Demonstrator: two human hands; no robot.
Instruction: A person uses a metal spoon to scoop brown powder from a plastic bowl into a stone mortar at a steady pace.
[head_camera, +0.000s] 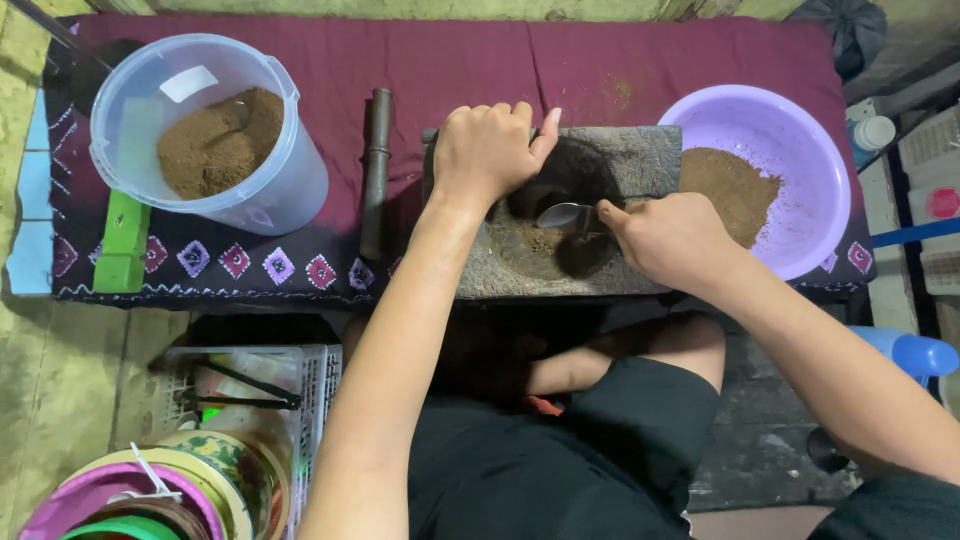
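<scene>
The spoon (562, 213) lies with its bowl over the hollow of the stone slab (640, 160), and our right hand (675, 238) is closed around its handle, the bowl sticking out to that hand's left. Brown powder (540, 240) sits in the hollow just under the spoon. Our left hand (487, 150) is curled shut on the slab's far edge, thumb raised, just beyond and to the left of the right hand; we cannot tell whether it grips anything besides the stone. Right of the right hand, touching the slab, stands a purple bowl (800, 150) with more powder in it. Left of the left hand lies a dark pestle (376, 170), and farther left a clear bucket (280, 190) holding powder, with a green block (122, 242) beside it. All rest on a maroon cloth (600, 65).
</scene>
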